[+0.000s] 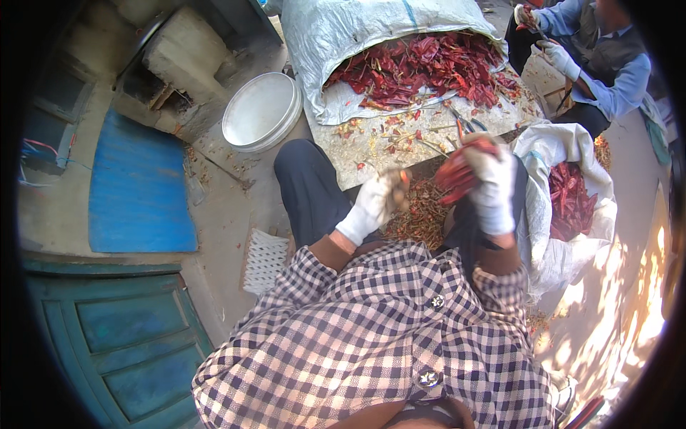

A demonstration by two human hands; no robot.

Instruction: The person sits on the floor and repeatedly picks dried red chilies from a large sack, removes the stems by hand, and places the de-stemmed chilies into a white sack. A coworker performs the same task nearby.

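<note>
My right hand [490, 179], in a white work glove, grips a bunch of dried red chili peppers [460, 170] above my right knee. My left hand [375, 201], gloved as well, is curled in front of my lap, its fingertips soiled brown and blurred. A small orange bit shows at those fingertips; I cannot tell what it is or whether the hand holds it. Below and between both hands lies a heap of chili stems [420, 214]. Just beyond the right hand, pliers-like cutters [465, 124] with orange and blue handles rest on the board [370, 145].
A large woven sack [343, 48] lies with its mouth towards me, spilling dried chilies [423, 64]. At my right stands an open white sack [541, 214] holding chilies [572, 204]. A white bucket [260, 112] is at the left. Another person [605, 69] in gloves works at upper right.
</note>
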